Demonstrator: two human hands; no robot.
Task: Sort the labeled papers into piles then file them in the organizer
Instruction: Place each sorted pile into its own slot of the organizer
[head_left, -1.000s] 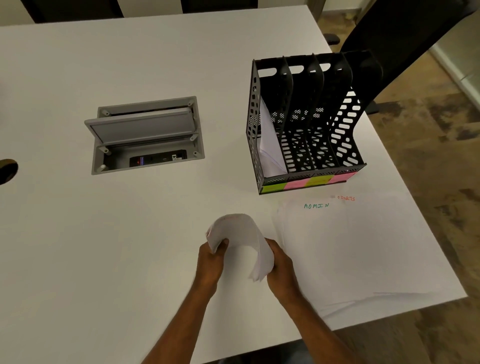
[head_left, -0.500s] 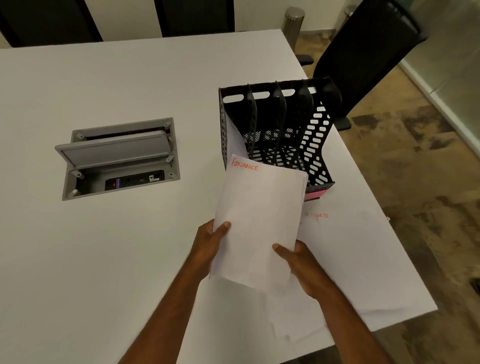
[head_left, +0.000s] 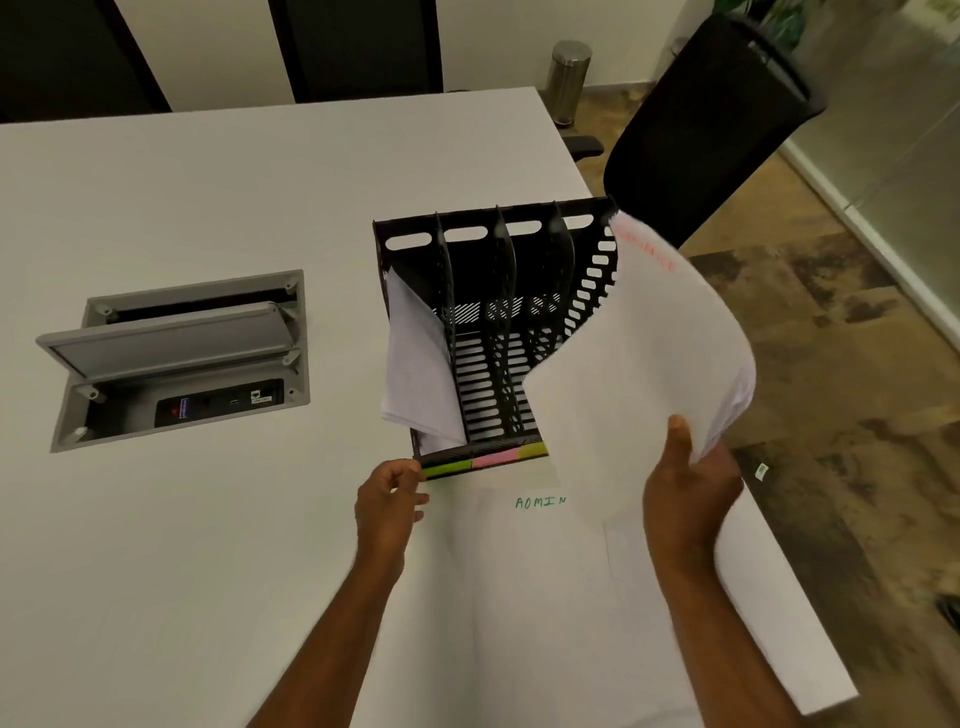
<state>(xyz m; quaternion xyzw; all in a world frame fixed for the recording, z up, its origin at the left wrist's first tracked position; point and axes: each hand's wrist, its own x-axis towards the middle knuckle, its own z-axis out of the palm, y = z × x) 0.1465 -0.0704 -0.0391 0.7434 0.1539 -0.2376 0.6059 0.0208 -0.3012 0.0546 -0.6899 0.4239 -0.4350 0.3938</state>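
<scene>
A black slotted organizer (head_left: 498, 332) stands on the white table (head_left: 208, 519), with green and pink sticky labels along its front edge. Its leftmost slot holds white sheets (head_left: 415, 364). My right hand (head_left: 685, 493) grips a bent stack of papers with red writing at the top, the Finance stack (head_left: 639, 353), lifted over the organizer's right side. My left hand (head_left: 387, 501) rests loosely curled at the organizer's front left corner, holding nothing. A pile topped with a sheet marked ADMIN (head_left: 540, 551) lies flat in front of the organizer. More white sheets (head_left: 769, 613) lie to its right.
An open grey cable box (head_left: 176, 358) is sunk into the table at the left. A black office chair (head_left: 706, 124) stands behind the organizer, off the table's right edge. A metal bin (head_left: 569, 78) is on the floor beyond.
My left hand let go of the Finance stack and dropped to the organizer's front corner. My right hand carried the stack up and to the right, over the organizer.
</scene>
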